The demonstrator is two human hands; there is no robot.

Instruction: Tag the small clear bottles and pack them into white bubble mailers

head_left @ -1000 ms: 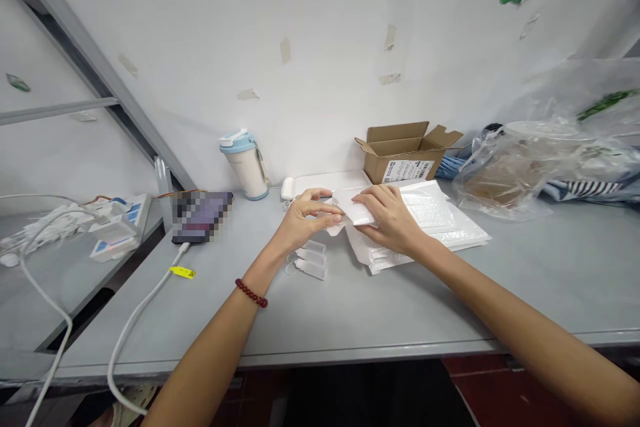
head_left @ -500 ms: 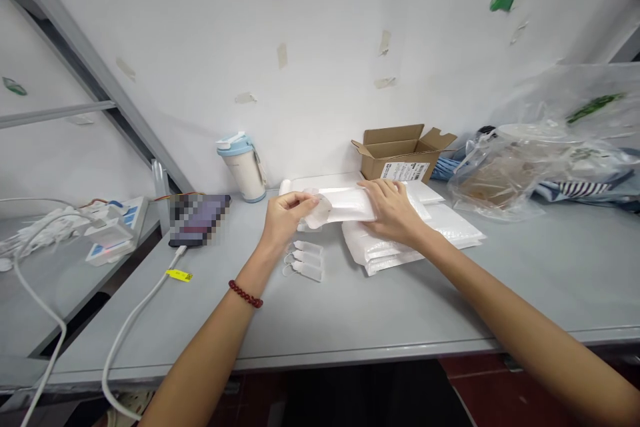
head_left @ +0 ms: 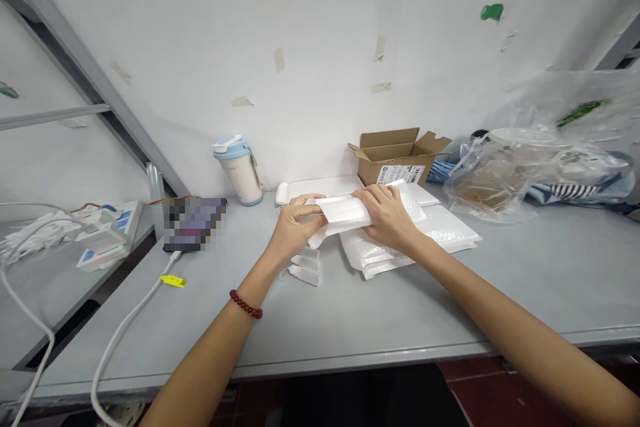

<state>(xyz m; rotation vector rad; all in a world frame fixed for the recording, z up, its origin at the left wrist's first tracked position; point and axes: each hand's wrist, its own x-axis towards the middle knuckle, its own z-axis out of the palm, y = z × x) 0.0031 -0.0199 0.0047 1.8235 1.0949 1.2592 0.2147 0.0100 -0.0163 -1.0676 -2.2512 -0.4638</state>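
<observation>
Above the desk I hold a white bubble mailer (head_left: 345,213) lying crosswise, its end towards the left. My left hand (head_left: 294,230) pinches that end, with a loose white flap hanging below the fingers. My right hand (head_left: 389,215) wraps over the mailer's right part, thumb underneath. Beneath and right of it lies a stack of white bubble mailers (head_left: 443,230). Small translucent tags with loops (head_left: 305,273) lie on the desk below my left hand, partly covered by it. Whether something is inside the mailer is hidden.
Behind my hands lies a flat white object (head_left: 323,185). An open cardboard box (head_left: 395,163) stands by the wall, with a clear plastic bag (head_left: 493,180) to its right. At the left are a tumbler (head_left: 243,177), a phone (head_left: 197,223) and a white cable (head_left: 127,320).
The mailer's left end has tilted down and its mouth faces my left hand more. My left fingers have shifted from a thin whitish piece at its end onto the mailer's edge.
</observation>
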